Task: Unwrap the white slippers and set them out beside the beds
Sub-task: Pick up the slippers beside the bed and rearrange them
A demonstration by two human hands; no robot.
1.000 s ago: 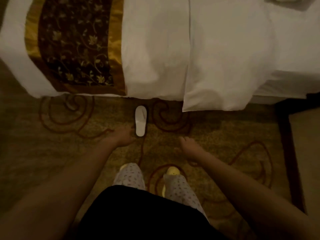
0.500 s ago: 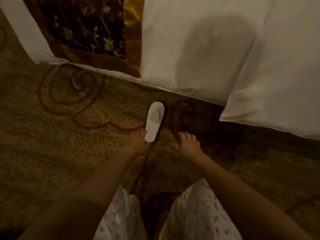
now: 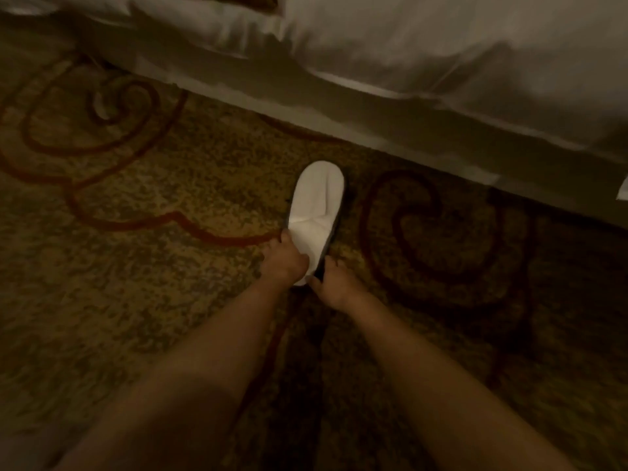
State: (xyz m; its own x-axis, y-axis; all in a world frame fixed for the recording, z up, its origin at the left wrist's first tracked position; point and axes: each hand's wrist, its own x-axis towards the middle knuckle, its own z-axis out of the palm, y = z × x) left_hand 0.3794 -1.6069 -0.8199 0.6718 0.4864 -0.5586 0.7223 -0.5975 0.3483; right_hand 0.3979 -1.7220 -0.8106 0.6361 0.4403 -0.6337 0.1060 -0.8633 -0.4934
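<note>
A white slipper point(image 3: 317, 205) lies on the patterned carpet, toe pointing toward the bed, a short way from the hanging white bed linen point(image 3: 441, 56). It looks like a flat stacked pair with a dark sole edge along its right side, though I cannot tell for sure. My left hand point(image 3: 285, 261) grips the heel end from the left, fingers on its top. My right hand point(image 3: 334, 282) holds the heel end from the right, at the dark edge. Both hands meet at the slipper's near end.
Brown-gold carpet point(image 3: 153, 266) with dark red swirl lines covers the floor all around. The bed's white sheet edge runs diagonally across the top, from upper left down to the right.
I have bent lower and closer, so the slipper looks bigger. Both hands moved in from beside the slipper and closed on its heel end.
</note>
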